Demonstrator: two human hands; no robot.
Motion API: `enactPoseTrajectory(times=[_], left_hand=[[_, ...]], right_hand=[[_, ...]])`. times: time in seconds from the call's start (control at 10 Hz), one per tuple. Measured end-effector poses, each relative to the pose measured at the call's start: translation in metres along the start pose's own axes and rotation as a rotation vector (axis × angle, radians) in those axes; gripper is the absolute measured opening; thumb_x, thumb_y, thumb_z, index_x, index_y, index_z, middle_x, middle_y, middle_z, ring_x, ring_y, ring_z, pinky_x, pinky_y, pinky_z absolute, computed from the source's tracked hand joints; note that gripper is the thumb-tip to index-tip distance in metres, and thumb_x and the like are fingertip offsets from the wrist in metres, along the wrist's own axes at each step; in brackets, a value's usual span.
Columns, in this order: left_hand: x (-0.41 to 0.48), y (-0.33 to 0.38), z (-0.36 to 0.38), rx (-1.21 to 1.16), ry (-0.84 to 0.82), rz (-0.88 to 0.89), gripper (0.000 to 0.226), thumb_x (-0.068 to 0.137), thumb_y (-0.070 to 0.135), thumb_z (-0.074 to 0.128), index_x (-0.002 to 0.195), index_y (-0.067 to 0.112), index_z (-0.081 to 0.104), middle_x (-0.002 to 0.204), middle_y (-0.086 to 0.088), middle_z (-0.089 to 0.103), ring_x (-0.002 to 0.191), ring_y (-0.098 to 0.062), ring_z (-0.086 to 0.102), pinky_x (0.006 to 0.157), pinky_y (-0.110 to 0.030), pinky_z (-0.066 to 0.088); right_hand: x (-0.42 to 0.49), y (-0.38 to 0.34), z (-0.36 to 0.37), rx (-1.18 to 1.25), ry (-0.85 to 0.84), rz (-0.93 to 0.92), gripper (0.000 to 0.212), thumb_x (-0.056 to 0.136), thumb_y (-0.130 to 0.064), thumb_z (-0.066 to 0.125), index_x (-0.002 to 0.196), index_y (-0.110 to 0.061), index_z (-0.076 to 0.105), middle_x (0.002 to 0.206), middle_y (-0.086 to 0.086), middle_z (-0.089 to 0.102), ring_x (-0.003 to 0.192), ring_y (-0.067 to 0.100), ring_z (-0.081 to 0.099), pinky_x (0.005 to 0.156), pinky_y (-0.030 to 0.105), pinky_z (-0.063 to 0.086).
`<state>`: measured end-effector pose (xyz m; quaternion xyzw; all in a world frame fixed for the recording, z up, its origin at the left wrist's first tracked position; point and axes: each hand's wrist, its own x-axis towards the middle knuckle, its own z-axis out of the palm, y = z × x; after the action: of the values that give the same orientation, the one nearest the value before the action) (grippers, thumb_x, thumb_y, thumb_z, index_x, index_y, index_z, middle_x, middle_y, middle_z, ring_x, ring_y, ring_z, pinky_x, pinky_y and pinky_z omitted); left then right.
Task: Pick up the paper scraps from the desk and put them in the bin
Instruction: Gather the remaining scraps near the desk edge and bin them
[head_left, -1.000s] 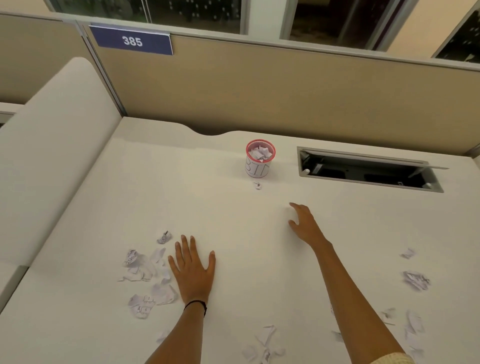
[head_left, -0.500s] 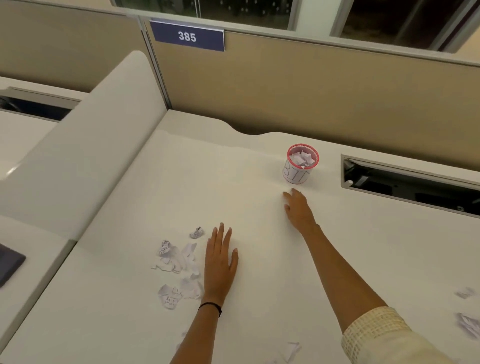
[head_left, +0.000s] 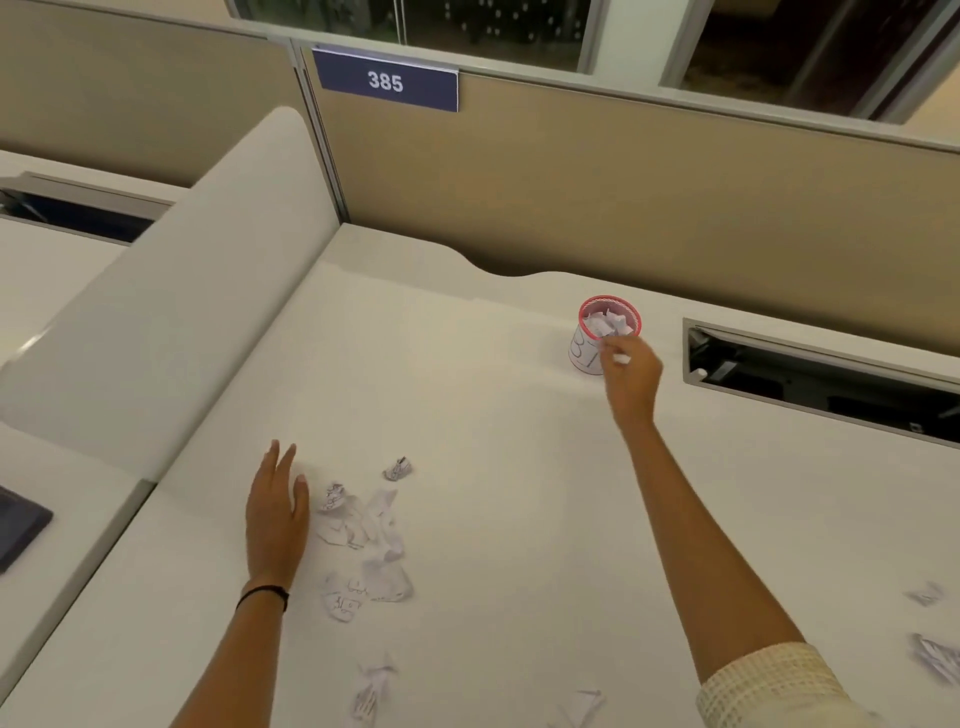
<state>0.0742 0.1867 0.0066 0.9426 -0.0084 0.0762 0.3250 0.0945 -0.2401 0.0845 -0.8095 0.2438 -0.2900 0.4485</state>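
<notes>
At upright bin (head_left: 583, 357) rim, right hand (head_left: 631, 382) grip pinching scrap (head_left: 620, 357); left hand (head_left: 275, 514) spread beside scraps (head_left: 363, 527)

Bare bench (head_left: 493, 467) between left hand (head_left: 275, 512) and right hand (head_left: 631, 382): wide open lane. Scrap pile (head_left: 363, 530) just right of left hand; low divider (head_left: 171, 322) near its left. Bin (head_left: 582, 356) directly beyond right hand, which pinches scrap (head_left: 619, 357); partition (head_left: 623, 197) closes off behind bin. Open cable slot (head_left: 821, 374) right of right hand.
</notes>
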Motion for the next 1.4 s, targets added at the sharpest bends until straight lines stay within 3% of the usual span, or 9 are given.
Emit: enactPoseTrajectory(times=[0.2, 0.3, 0.6, 0.8, 0.9, 1.0, 1.1, 1.3, 1.4], left_hand=[[-0.032, -0.017, 0.011, 0.164, -0.080, -0.057, 0.044, 0.094, 0.006, 0.051, 0.137, 0.002, 0.044, 0.148, -0.015, 0.037, 0.138, -0.032, 0.031, 0.114, -0.048, 0.020], [-0.030, -0.016, 0.012, 0.215, -0.108, -0.046, 0.047, 0.096, 0.020, 0.043, 0.139, 0.003, 0.041, 0.148, -0.014, 0.036, 0.138, -0.031, 0.031, 0.114, -0.048, 0.019], [-0.028, -0.012, 0.011, 0.257, -0.106, -0.065, 0.063, 0.091, 0.038, 0.021, 0.142, 0.007, 0.038, 0.151, -0.009, 0.033, 0.140, -0.027, 0.029, 0.116, -0.045, 0.017], [-0.027, -0.012, 0.012, 0.250, -0.098, -0.073, 0.063, 0.091, 0.040, 0.019, 0.142, 0.008, 0.039, 0.151, -0.008, 0.033, 0.139, -0.025, 0.029, 0.116, -0.044, 0.017], [-0.027, -0.013, 0.012, 0.248, -0.102, -0.084, 0.062, 0.091, 0.040, 0.020, 0.142, 0.009, 0.038, 0.151, -0.007, 0.033, 0.139, -0.024, 0.029, 0.116, -0.044, 0.017], [-0.025, -0.015, 0.012, 0.251, -0.104, -0.087, 0.062, 0.091, 0.039, 0.021, 0.143, 0.010, 0.038, 0.151, -0.006, 0.032, 0.140, -0.023, 0.028, 0.116, -0.044, 0.018], [-0.027, -0.015, 0.013, 0.256, -0.121, -0.095, 0.062, 0.092, 0.041, 0.020, 0.144, 0.011, 0.035, 0.153, -0.005, 0.030, 0.141, -0.022, 0.026, 0.116, -0.044, 0.016], [-0.027, -0.014, 0.011, 0.255, -0.130, -0.103, 0.063, 0.092, 0.041, 0.018, 0.145, 0.012, 0.034, 0.153, -0.005, 0.029, 0.141, -0.022, 0.025, 0.117, -0.043, 0.015], [-0.028, -0.013, 0.010, 0.250, -0.129, -0.104, 0.063, 0.091, 0.041, 0.018, 0.144, 0.011, 0.034, 0.153, -0.005, 0.030, 0.141, -0.022, 0.025, 0.117, -0.043, 0.016]], right_hand=[[0.045, -0.009, -0.002, -0.072, 0.027, 0.041, 0.017, 0.087, -0.006, 0.059, 0.099, 0.003, 0.067, 0.104, 0.024, 0.065, 0.094, 0.028, 0.060, 0.068, 0.002, 0.040], [0.050, -0.005, 0.001, -0.238, -0.081, 0.082, 0.025, 0.093, -0.010, 0.050, 0.112, 0.001, 0.062, 0.118, 0.022, 0.060, 0.109, 0.033, 0.057, 0.089, 0.029, 0.047], [0.055, 0.003, 0.030, -0.905, -0.647, 0.136, 0.056, 0.097, -0.050, 0.020, 0.134, -0.015, 0.044, 0.143, 0.014, 0.042, 0.139, 0.032, 0.025, 0.116, 0.051, 0.002], [0.081, -0.007, 0.041, -0.677, -0.736, 0.426, 0.078, 0.084, -0.073, 0.021, 0.135, -0.017, 0.039, 0.146, 0.010, 0.038, 0.137, 0.034, 0.026, 0.112, 0.055, 0.003], [0.088, -0.002, 0.044, -0.418, -0.731, 0.564, 0.074, 0.083, -0.070, 0.036, 0.140, -0.026, 0.025, 0.151, 0.001, 0.027, 0.141, 0.032, 0.018, 0.113, 0.060, 0.007], [0.079, 0.012, 0.044, -0.917, -0.642, 0.225, 0.061, 0.094, -0.057, 0.025, 0.122, -0.010, 0.051, 0.126, 0.012, 0.056, 0.135, 0.031, 0.033, 0.116, 0.053, 0.000], [0.059, 0.010, 0.037, -0.892, -0.463, 0.008, 0.060, 0.099, -0.043, 0.024, 0.083, -0.001, 0.064, 0.074, 0.013, 0.060, 0.105, 0.032, 0.057, 0.118, 0.050, 0.003], [0.024, -0.007, 0.022, -0.520, -0.222, -0.008, 0.035, 0.096, -0.018, 0.041, 0.128, -0.005, 0.050, 0.132, 0.017, 0.053, 0.129, 0.033, 0.041, 0.117, 0.039, 0.002], [-0.017, -0.017, 0.037, -0.360, -0.208, -0.174, 0.029, 0.089, 0.000, 0.047, 0.116, 0.004, 0.059, 0.124, 0.023, 0.058, 0.121, 0.037, 0.050, 0.111, 0.043, 0.029]])
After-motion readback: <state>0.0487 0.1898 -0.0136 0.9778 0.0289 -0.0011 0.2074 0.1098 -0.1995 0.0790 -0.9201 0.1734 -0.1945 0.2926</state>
